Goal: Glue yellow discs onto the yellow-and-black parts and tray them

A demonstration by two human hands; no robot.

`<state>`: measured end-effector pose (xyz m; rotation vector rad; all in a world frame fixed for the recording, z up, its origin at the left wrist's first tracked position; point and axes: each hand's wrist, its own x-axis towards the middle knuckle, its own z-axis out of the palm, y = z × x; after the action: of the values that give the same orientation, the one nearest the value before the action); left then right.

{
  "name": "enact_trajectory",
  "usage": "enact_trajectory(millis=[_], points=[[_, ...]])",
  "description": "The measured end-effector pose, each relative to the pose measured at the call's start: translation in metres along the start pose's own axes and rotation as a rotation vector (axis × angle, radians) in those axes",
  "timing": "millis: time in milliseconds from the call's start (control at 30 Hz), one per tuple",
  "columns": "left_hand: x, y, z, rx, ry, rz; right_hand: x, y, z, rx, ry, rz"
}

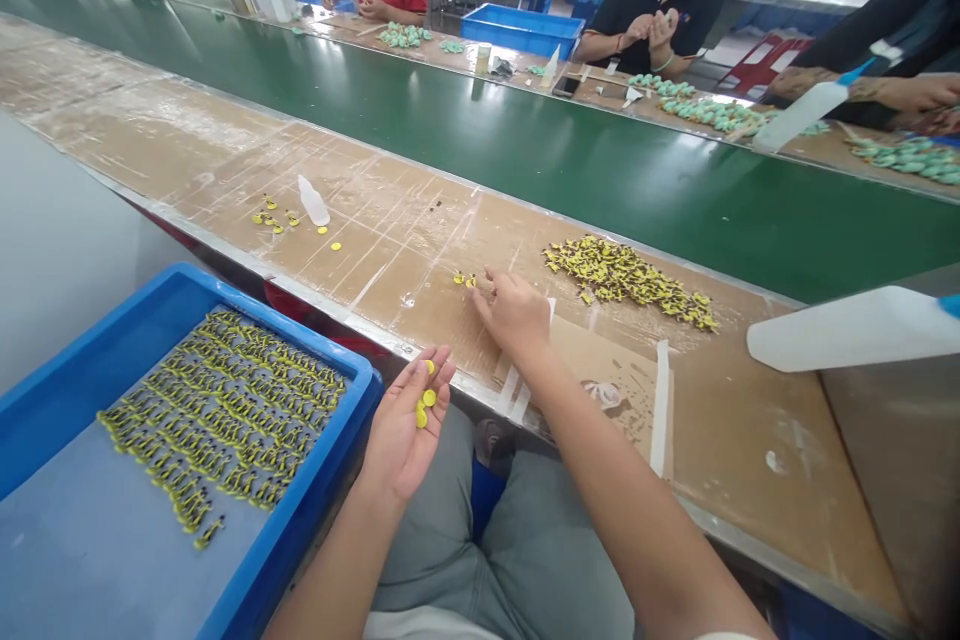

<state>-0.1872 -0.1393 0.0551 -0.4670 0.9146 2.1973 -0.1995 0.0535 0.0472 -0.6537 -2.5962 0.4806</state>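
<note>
My left hand (395, 432) is palm up near the table's front edge, its fingers curled around several small yellow discs (429, 398). Over the brown table, my right hand (519, 317) reaches left with thumb and forefinger apart. Right by its fingertips lie a few small yellow-and-black pieces (459, 278); whether it touches one I cannot tell. A large heap of similar pieces (630, 282) is to the right of that hand. On the left, a blue tray (367, 395) holds rows of upright yellow-and-black pieces (232, 410).
A small white bottle (313, 201) lies beside loose yellow discs (336, 246) and pieces. A larger white bottle (847, 328) juts in at the right. Beyond the table runs a green conveyor belt (450, 130); co-workers sit across it with mint-green pieces (405, 35).
</note>
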Motion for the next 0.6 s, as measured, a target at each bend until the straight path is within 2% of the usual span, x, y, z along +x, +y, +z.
enact_trajectory(millis=[100,167,233,300,467,600], points=[[0.002,-0.008,0.001,0.001,-0.017,-0.032,-0.032,-0.007,-0.026,0.287,0.038,0.001],[0.002,-0.015,0.003,0.010,-0.066,-0.029,-0.058,-0.012,-0.042,0.545,-0.086,0.036],[0.000,-0.024,0.006,0.023,-0.117,-0.034,-0.082,-0.013,-0.055,0.695,-0.207,0.089],[-0.003,-0.034,0.010,0.034,-0.159,-0.061,-0.102,-0.011,-0.062,0.797,-0.249,0.167],[-0.018,-0.062,0.019,0.126,-0.208,-0.132,-0.135,0.001,-0.069,1.139,-0.179,0.478],[-0.032,-0.086,0.024,0.234,-0.306,-0.217,-0.162,0.012,-0.077,1.365,-0.069,0.677]])
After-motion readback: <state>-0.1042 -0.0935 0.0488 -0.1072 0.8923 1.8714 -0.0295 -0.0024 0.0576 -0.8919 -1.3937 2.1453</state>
